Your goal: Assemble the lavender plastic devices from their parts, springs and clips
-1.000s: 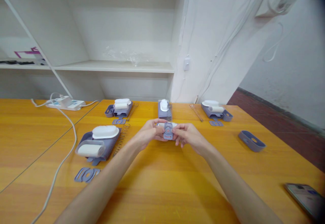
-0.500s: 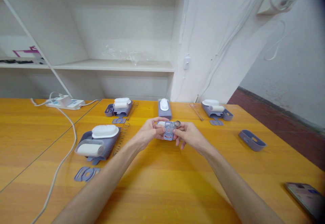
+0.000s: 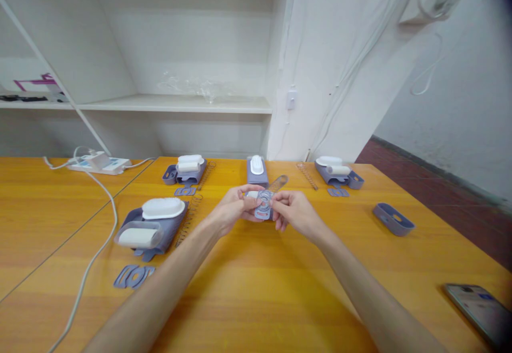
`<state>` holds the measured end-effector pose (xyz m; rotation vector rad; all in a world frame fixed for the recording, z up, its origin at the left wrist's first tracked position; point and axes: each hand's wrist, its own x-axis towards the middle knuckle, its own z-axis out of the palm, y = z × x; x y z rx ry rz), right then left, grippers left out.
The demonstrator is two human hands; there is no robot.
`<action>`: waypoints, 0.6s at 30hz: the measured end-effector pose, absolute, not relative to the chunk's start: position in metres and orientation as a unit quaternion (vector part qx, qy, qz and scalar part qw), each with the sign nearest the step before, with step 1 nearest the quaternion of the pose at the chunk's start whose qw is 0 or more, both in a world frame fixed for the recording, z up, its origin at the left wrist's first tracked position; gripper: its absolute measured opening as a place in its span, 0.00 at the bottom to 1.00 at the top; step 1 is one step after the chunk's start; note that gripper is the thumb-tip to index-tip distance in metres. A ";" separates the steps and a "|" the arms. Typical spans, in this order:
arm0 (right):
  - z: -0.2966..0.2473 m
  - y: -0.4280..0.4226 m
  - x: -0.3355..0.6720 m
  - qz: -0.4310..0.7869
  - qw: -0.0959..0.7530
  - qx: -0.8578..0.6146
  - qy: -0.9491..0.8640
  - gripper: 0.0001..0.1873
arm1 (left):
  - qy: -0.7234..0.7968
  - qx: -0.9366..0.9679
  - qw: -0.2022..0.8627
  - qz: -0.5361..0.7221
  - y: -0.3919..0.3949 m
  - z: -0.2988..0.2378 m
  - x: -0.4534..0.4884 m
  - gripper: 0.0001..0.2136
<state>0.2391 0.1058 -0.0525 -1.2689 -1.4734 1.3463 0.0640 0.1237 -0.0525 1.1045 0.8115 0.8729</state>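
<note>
My left hand [image 3: 237,203] is closed on a small grey-purple plastic plate with cut-outs [image 3: 263,211], held above the table in front of me. A white piece and more grey-purple plastic show behind the plate, partly hidden by my fingers. From the plate a metal coil spring [image 3: 279,183] sticks up to the right. My right hand [image 3: 292,209] pinches at the spring's lower end, against the plate's right side. Just beyond my hands stands a grey-purple case with a white oval pad [image 3: 257,165].
On the left lies a larger case [image 3: 172,225] with white parts, a loose plate [image 3: 134,277] and a spring [image 3: 189,219]. Similar sets [image 3: 191,167] [image 3: 338,171] sit at the back. An oval cap [image 3: 394,219] and a phone [image 3: 478,310] are right. A cable [image 3: 102,251] crosses the left side.
The spring, bunched beside the right fingers before, now stretches up and away from the plate. My right fingers have closed in on the plate. The view has shifted slightly.
</note>
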 end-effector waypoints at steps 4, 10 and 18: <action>-0.058 0.106 0.238 0.504 0.380 -0.494 -0.598 0.15 | 0.379 0.501 0.669 0.397 0.122 -0.050 0.063 0.23; -0.054 0.104 0.237 0.532 0.360 -0.491 -0.588 0.14 | 0.366 0.517 0.674 0.380 0.121 -0.049 0.060 0.22; -0.054 0.107 0.240 0.571 0.374 -0.468 -0.561 0.17 | 0.330 0.478 0.735 0.349 0.125 -0.048 0.052 0.26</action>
